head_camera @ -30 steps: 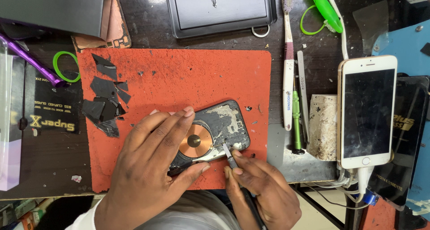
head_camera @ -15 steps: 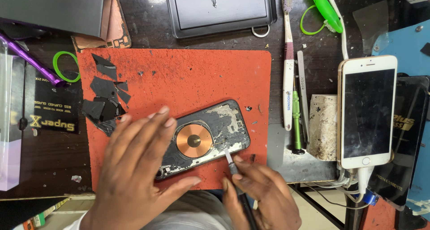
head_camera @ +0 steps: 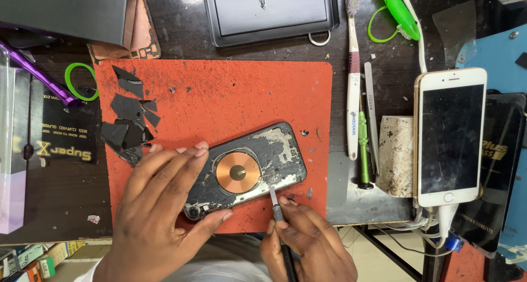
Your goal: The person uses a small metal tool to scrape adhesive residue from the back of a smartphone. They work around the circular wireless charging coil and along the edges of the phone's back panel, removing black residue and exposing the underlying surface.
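A phone body (head_camera: 258,161) lies back-up on the orange mat (head_camera: 219,95), its back glass stripped off and a round copper coil (head_camera: 237,172) showing amid dark glue remains. My left hand (head_camera: 159,210) presses on the phone's lower left end and steadies it. My right hand (head_camera: 307,238) grips a thin pointed tool (head_camera: 276,202) like a pen, its pale tip touching the phone's near long edge just right of the coil.
Broken black glass shards (head_camera: 129,123) lie on the mat's left side. A white phone (head_camera: 450,136) on a cable lies at right, with a toothbrush (head_camera: 354,68), tweezers (head_camera: 371,106) and a green screwdriver (head_camera: 363,150) between. A dark tray (head_camera: 269,13) sits at the back.
My left hand has slid down and left off the coil, uncovering it, and now holds the phone's lower left end. The tool tip stays at the near edge.
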